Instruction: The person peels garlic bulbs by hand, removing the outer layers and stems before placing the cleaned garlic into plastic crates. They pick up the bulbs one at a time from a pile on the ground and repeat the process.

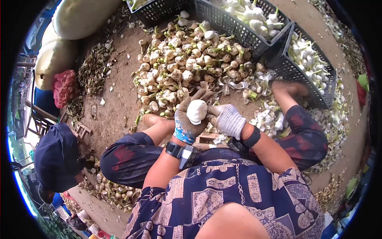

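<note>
Garlic bulb (197, 111) rests in left hand (186, 120), right hand (227, 118) just beside.

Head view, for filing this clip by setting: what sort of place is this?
Probably a garlic-cleaning work area, perhaps on a farm: a heap of soiled bulbs lies on the bare ground, dark crates hold cleaner, white bulbs, and papery skins litter the floor.

No text, label, brand, number or sign is readable anywhere in this view
</note>
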{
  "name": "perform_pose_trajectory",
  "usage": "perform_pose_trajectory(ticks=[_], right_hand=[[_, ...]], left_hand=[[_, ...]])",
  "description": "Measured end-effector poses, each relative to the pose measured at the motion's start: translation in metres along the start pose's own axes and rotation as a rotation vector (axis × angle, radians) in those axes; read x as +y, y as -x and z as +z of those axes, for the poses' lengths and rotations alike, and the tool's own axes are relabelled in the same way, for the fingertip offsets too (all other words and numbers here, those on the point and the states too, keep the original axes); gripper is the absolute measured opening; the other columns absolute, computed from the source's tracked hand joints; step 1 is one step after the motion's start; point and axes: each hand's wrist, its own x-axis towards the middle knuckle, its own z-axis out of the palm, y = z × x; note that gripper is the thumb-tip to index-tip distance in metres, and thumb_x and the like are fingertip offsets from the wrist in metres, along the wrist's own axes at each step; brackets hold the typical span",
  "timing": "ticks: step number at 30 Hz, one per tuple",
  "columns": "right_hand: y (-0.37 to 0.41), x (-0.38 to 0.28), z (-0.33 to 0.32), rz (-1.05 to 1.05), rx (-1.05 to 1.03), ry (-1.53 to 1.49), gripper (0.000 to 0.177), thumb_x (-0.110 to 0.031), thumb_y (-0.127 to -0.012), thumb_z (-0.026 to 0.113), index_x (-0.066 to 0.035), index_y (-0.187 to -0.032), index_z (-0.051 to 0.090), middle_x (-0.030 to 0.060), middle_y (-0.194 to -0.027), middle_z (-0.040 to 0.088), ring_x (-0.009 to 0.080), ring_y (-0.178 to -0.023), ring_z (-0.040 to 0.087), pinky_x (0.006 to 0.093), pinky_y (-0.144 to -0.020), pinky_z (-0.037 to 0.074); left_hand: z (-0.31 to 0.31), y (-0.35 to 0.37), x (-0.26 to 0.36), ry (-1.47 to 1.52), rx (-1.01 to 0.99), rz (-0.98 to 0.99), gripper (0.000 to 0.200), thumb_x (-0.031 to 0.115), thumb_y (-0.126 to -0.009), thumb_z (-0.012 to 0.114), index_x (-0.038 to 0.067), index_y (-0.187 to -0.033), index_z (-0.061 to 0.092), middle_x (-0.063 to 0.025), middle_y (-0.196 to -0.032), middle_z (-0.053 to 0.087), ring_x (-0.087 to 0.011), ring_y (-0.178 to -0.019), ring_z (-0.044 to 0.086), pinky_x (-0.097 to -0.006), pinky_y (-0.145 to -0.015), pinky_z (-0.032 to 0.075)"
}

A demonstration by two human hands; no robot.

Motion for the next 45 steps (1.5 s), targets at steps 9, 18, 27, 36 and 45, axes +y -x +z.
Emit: perform_pose_trajectory(ticks=[9,18,27,36,45], right_hand=[[0.035,0.037,-0.014,0.113,0.315,0.706,0.053,-0.027,-0.077,0.061,-0.008,-0.125,0.047,0.0213,-0.115,0.055,0.0352,-0.088,0.06,0.0475,-0.08,0.046],[-0.031,0.045,0.018,-0.013,0.575,0.133,0.015,-0.005,-0.074,0.058,-0.007,-0.089,0.06,0.0141,-0.079,0.061,0.0337,-0.075,0.06,0.0399,-0.066,0.049],[-0.007,0.02,-0.005,0.015,0.164,0.17,0.077,-0.013,-0.071,0.063,-0.018,-0.14,0.031,0.0194,-0.141,0.033,0.0362,-0.125,0.04,0.0429,-0.1,0.038],[-0.076,0.043,-0.164,-0.145,0.631,-0.659,0.045,-0.007,-0.086,0.052,-0.006,-0.129,0.039,0.0066,-0.096,0.056,0.0136,-0.076,0.057,0.0254,-0.063,0.051],[0.019,0.051,-0.05,0.232,0.333,-0.427,0.024,-0.013,-0.088,0.052,0.001,-0.107,0.058,0.0103,-0.089,0.063,0.0123,-0.071,0.06,0.0254,-0.063,0.049]], left_hand=[[-0.043,-0.037,0.006,-0.235,0.496,0.258,0.035,0.039,-0.092,0.051,0.008,-0.107,0.057,-0.0056,-0.096,0.062,-0.0197,-0.087,0.059,-0.0345,-0.076,0.05],[-0.058,-0.035,-0.015,-0.104,0.56,0.074,0.035,0.036,-0.094,0.046,0.006,-0.108,0.055,-0.0112,-0.105,0.061,-0.0267,-0.097,0.059,-0.0409,-0.083,0.051],[-0.033,-0.025,0.006,-0.421,0.208,-0.023,0.037,0.029,-0.088,0.057,0.009,-0.118,0.051,-0.0084,-0.113,0.057,-0.022,-0.104,0.056,-0.0373,-0.09,0.046],[-0.052,0.0,0.097,-1.657,0.518,0.167,0.037,0.021,-0.085,0.058,0.005,-0.117,0.054,-0.0147,-0.115,0.057,-0.0254,-0.1,0.058,-0.0404,-0.083,0.048],[-0.185,-0.032,0.03,-2.834,-0.118,-0.415,0.021,0.012,-0.082,0.052,0.007,-0.102,0.057,-0.0164,-0.096,0.061,-0.0326,-0.091,0.062,-0.0431,-0.075,0.05]])
